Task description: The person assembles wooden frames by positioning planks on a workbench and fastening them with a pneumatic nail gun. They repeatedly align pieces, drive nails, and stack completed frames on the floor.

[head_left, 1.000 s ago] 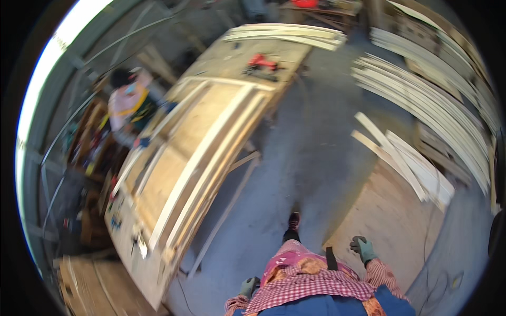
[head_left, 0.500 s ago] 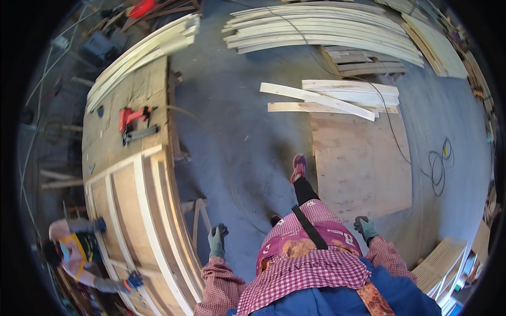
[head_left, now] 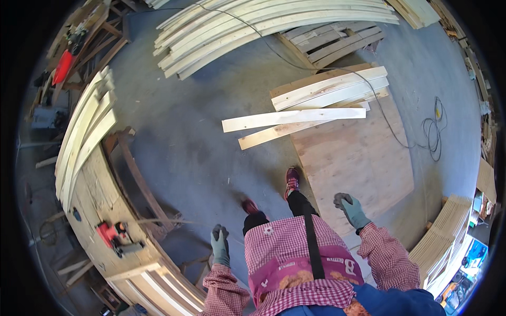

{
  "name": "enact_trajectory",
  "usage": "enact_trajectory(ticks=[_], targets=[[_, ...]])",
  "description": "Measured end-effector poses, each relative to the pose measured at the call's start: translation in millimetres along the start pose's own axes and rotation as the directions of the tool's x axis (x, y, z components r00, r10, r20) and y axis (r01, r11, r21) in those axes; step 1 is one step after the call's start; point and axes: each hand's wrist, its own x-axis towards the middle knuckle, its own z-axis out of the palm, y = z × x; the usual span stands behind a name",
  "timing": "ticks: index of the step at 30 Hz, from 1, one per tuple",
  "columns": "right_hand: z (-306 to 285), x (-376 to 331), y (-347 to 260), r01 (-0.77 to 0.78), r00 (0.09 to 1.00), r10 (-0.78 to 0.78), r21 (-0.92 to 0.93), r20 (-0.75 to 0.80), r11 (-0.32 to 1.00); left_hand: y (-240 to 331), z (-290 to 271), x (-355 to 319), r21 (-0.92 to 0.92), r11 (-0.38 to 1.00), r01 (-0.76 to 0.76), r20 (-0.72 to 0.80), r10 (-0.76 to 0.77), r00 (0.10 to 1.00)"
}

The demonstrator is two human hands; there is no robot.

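My left hand (head_left: 220,245), in a grey-green glove with dark fingertips, hangs beside my checked apron. Its fingers are loosely curled, and nothing shows in them. My right hand (head_left: 351,210), gloved the same way, is held out over a large plywood sheet (head_left: 353,158) without touching it. Its fingers are curled in too, with nothing visible inside. Loose pale boards (head_left: 295,119) lie crossed on the sheet's far end. To my left, a red nail gun (head_left: 112,235) rests on a wooden workbench (head_left: 97,203), nearest my left hand but well apart from it.
Long pale planks (head_left: 253,31) are stacked ahead, beside a pallet (head_left: 337,45). More planks (head_left: 87,134) overhang the bench's far end. A dark hose (head_left: 387,108) crosses the sheet to a coil (head_left: 435,131) on the right. A slatted stack (head_left: 443,229) stands near right.
My view has turned left and moved ahead; the boards and plywood are nearer. My right hand has risen forward over the sheet. The co-worker at the bench has left the view.
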Motion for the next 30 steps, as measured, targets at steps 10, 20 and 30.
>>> enact_trajectory(ticks=[10, 20, 30], targets=[[175.4, 118.8, 44.9, -0.118, 0.990, 0.133, 0.229, -0.051, 0.966, 82.8, 124.4, 359.3, 0.081, 0.995, -0.065, 0.246, 0.043, 0.968], [272.0, 197.9, 106.0, -0.277, 0.940, 0.338, 0.491, -0.039, 0.826, 34.4, 226.4, 540.8, 0.669, 0.741, -0.057, 0.095, -0.008, 0.995], [242.4, 269.2, 125.0, -0.325, 0.909, 0.407, 0.459, -0.090, 0.827, -83.5, 234.1, 482.6, 0.281, 0.897, 0.342, 0.060, -0.372, 0.926]])
